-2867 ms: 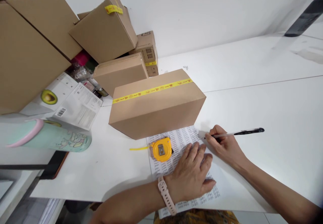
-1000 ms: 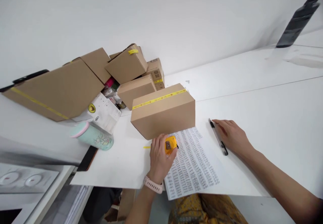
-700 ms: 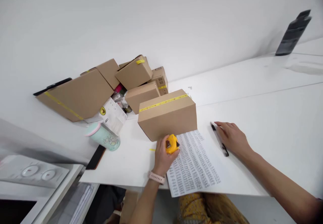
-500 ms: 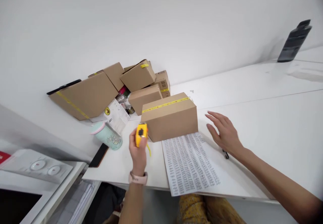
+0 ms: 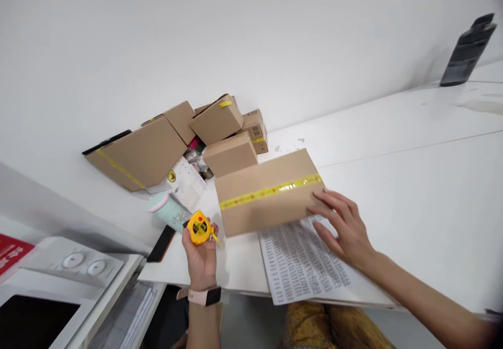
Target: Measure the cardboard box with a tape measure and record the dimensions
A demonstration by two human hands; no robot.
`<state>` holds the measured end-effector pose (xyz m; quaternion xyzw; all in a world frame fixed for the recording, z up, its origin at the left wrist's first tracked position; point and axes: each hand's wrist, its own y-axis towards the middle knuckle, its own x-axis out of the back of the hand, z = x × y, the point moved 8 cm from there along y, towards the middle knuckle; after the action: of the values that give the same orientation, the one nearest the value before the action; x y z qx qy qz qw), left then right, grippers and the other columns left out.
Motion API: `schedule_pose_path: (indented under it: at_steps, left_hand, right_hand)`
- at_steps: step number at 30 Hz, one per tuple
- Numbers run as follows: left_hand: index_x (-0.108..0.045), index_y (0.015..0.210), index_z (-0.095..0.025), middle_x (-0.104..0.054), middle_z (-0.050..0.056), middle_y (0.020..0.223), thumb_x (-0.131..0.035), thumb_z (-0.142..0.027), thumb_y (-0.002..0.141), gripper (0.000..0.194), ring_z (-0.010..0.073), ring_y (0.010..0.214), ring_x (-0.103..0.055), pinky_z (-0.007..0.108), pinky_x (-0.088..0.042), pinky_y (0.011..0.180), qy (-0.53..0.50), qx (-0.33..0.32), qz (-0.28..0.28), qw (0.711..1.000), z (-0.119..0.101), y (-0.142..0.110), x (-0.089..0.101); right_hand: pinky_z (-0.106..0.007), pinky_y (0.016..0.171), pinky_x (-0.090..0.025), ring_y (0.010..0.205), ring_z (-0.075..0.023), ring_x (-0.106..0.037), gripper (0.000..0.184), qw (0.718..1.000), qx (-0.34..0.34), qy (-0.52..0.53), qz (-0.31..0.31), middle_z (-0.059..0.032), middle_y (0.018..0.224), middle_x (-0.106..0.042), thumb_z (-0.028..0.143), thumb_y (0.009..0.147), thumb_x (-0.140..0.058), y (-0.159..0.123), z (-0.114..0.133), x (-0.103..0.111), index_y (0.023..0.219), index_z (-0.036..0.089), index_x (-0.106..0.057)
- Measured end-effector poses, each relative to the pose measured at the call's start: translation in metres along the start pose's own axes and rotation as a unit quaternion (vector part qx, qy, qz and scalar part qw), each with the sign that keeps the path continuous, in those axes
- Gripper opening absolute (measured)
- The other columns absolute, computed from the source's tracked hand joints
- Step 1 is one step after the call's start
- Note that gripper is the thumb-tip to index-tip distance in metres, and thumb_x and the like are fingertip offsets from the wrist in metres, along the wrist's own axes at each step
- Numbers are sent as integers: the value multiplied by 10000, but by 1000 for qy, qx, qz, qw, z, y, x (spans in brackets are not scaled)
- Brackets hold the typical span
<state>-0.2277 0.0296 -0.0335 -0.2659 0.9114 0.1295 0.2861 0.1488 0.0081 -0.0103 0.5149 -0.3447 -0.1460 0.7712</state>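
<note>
My left hand point(image 5: 201, 254) is closed around a yellow tape measure point(image 5: 199, 228), its label face up and a short end of yellow blade sticking out on the right. A cardboard box point(image 5: 267, 173) with a strip of yellow tape point(image 5: 271, 192) lies in front of me, its taped face turned toward me. My right hand point(image 5: 348, 228) has its fingers stretched out, fingertips touching the box's right front corner. Under the box's near edge and my right hand lies a printed sheet point(image 5: 302, 265) with rows of small print.
More cardboard boxes point(image 5: 137, 150) are piled at the back left against the wall. A mint tumbler point(image 5: 168, 210) and a dark phone-like slab point(image 5: 161, 244) are left of my left hand. A dark bottle point(image 5: 467, 50) stands far right. A white appliance point(image 5: 35, 286) is at lower left.
My right hand has moved left onto the box, whose taped face now tips toward me. My left hand has turned the tape measure, showing its label, and shifted left and down.
</note>
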Motion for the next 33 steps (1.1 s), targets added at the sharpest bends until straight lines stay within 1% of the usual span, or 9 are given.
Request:
schedule_pose_path:
  at_steps: [4, 8, 13, 16, 19, 23, 25, 30, 33]
  left_hand:
    - [-715, 1050, -230, -744, 37, 945, -677, -561, 822, 404, 177, 823, -683, 297, -560, 753, -6, 55, -10, 998, 17, -6, 8]
    - [-707, 1053, -230, -732, 40, 967, -665, -559, 840, 394, 167, 820, -674, 305, -554, 807, 12, 20, -10, 1000, 14, -12, -5]
    - [-714, 1081, -238, -701, 35, 1097, -726, -527, 796, 406, 168, 891, -653, 259, -538, 755, 71, -146, 29, 986, -44, -49, -44]
    - [-722, 1078, -212, -712, 51, 992, -792, -608, 696, 554, 188, 800, -663, 264, -543, 696, 150, -160, 131, 967, -66, -87, -74]
    - [-678, 1176, -226, -711, 78, 1000, -810, -656, 658, 687, 225, 786, -688, 298, -563, 677, 208, -47, 271, 939, -51, -123, -101]
    - [-574, 1278, -250, -681, 82, 1022, -800, -629, 695, 731, 237, 825, -693, 309, -566, 692, 210, 75, 360, 906, -24, -151, -115]
    - [-548, 1281, -243, -668, 81, 1007, -791, -613, 715, 719, 240, 840, -690, 307, -555, 704, 222, 87, 358, 903, -17, -154, -115]
    - [-543, 1279, -235, -662, 83, 1003, -791, -606, 699, 732, 223, 783, -664, 307, -532, 678, 263, 96, 350, 894, -18, -148, -110]
    - [-578, 1248, -228, -677, 72, 970, -789, -558, 701, 673, 197, 739, -634, 275, -497, 638, 314, 72, 319, 891, -32, -128, -100]
  right_hand:
    - [-484, 905, -542, 1181, -335, -599, 351, 999, 21, -23, 8, -148, 1234, -651, 130, 854, -649, -50, 19, 21, 1191, 231, -632]
    - [-434, 780, -556, 1002, -302, -664, 245, 999, -3, -5, 48, -140, 1094, -686, 118, 867, -622, -66, 14, 23, 1089, 218, -652]
    - [-411, 697, -519, 814, -256, -654, 276, 996, -74, 6, -38, -87, 919, -675, 66, 860, -602, -49, 13, 49, 1028, 280, -647]
    - [-418, 682, -509, 796, -264, -656, 212, 982, -157, 78, -62, -80, 911, -687, 158, 893, -606, -23, 21, 60, 1015, 322, -662]
    - [-394, 645, -513, 734, -243, -642, 190, 918, -288, 258, 85, -71, 841, -688, 375, 976, -524, 7, 31, 32, 953, 300, -697]
    - [-366, 651, -547, 771, -223, -642, 545, 702, -403, 519, 274, -90, 887, -695, 649, 970, -399, 24, 66, -14, 996, 208, -718]
    - [-342, 637, -540, 785, -215, -627, 601, 644, -419, 563, 304, -89, 872, -676, 711, 928, -430, 28, 76, -22, 959, 185, -718]
    - [-274, 584, -492, 713, -166, -558, 465, 625, -452, 572, 279, -41, 760, -596, 648, 849, -634, 37, 58, -16, 803, 187, -676]
    - [-286, 641, -516, 717, -161, -564, 357, 655, -464, 548, 235, -43, 800, -633, 553, 794, -740, 60, 13, -13, 798, 201, -680]
